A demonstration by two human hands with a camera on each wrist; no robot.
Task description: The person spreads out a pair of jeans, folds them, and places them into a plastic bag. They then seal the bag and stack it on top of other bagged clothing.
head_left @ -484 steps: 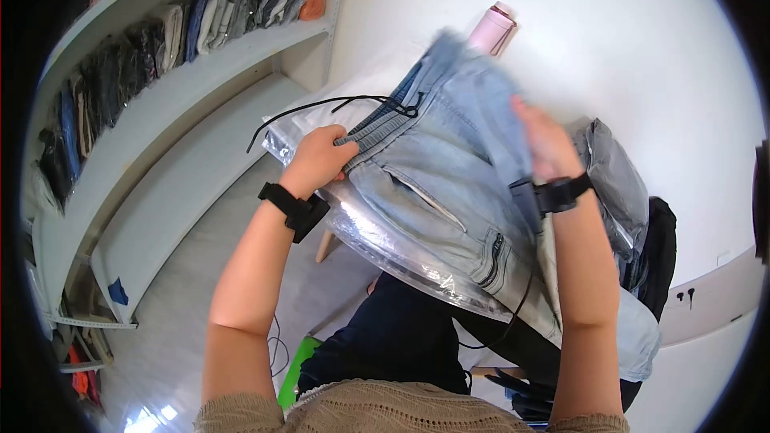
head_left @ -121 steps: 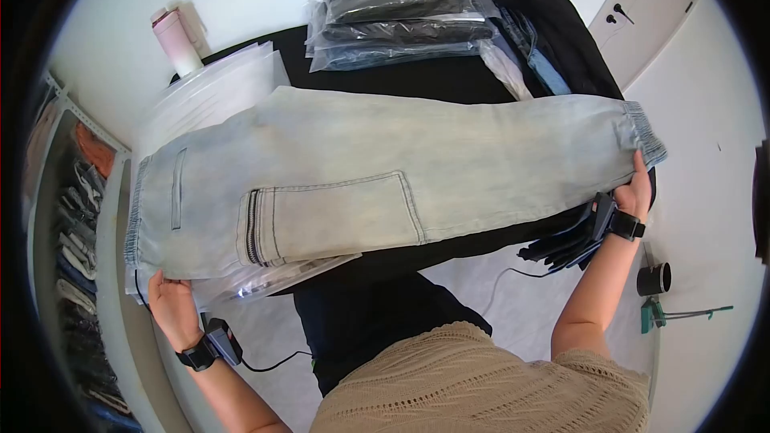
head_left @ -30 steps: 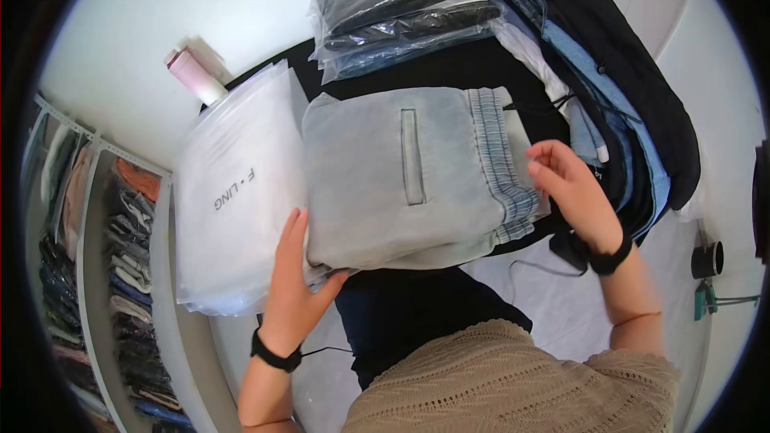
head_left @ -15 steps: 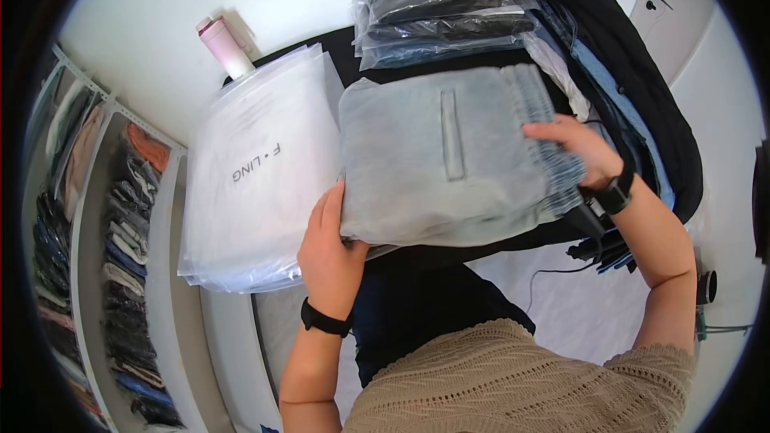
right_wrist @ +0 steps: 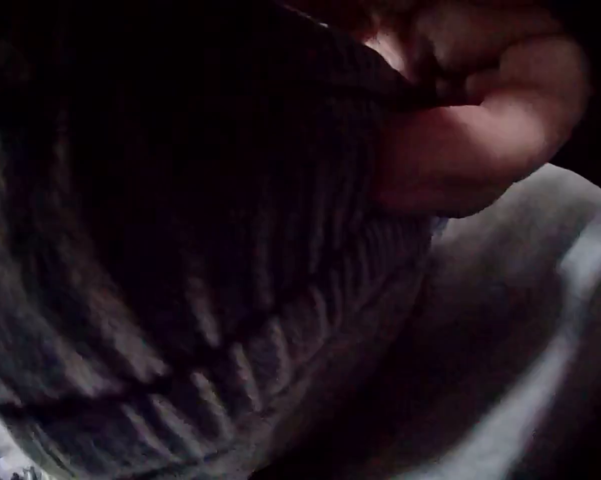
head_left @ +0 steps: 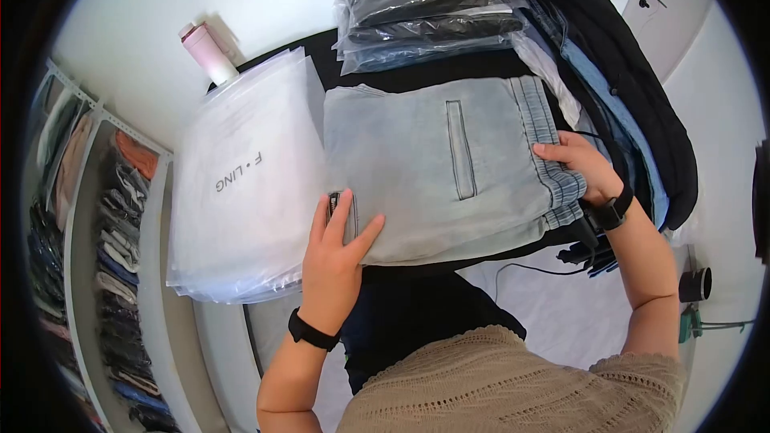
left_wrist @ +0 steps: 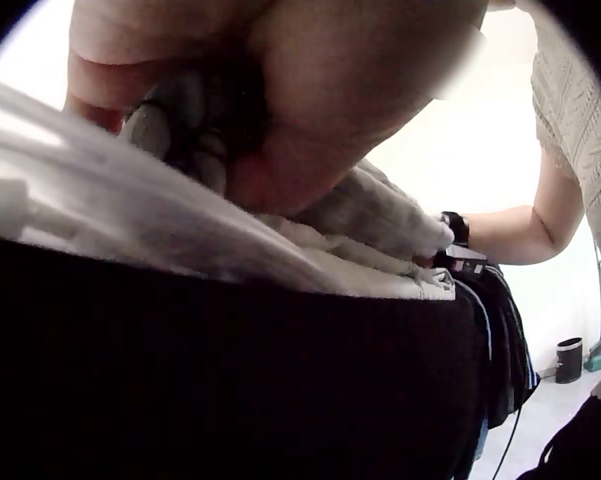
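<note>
Light-blue jeans [head_left: 417, 164] lie folded on the black-covered table in the head view, with the elastic waistband [head_left: 536, 136] on the right and a slit pocket facing up. My left hand [head_left: 333, 261] rests on their lower left corner, fingers spread and fairly straight, beside a short zipper [head_left: 334, 205]. At the waistband my right hand [head_left: 592, 167] pinches the edge, thumb on top and the other fingers underneath. The right wrist view shows dark ribbed waistband [right_wrist: 210, 330] close up, with finger and thumb gripping it. Pale folded cloth [left_wrist: 370, 215] appears below the left hand in its wrist view.
A stack of clear bags [head_left: 241, 184] printed F·LING lies left of the jeans. Bagged garments [head_left: 429, 12] are piled behind. A pink bottle [head_left: 208, 52] stands at the back left, dark clothing [head_left: 634, 88] lies along the right side, and shelves [head_left: 128, 273] stand at far left.
The jeans were held up, then spread lengthwise, and are now folded. Since half a second ago, my left hand has shifted from their left edge onto the top; my right hand keeps the waistband.
</note>
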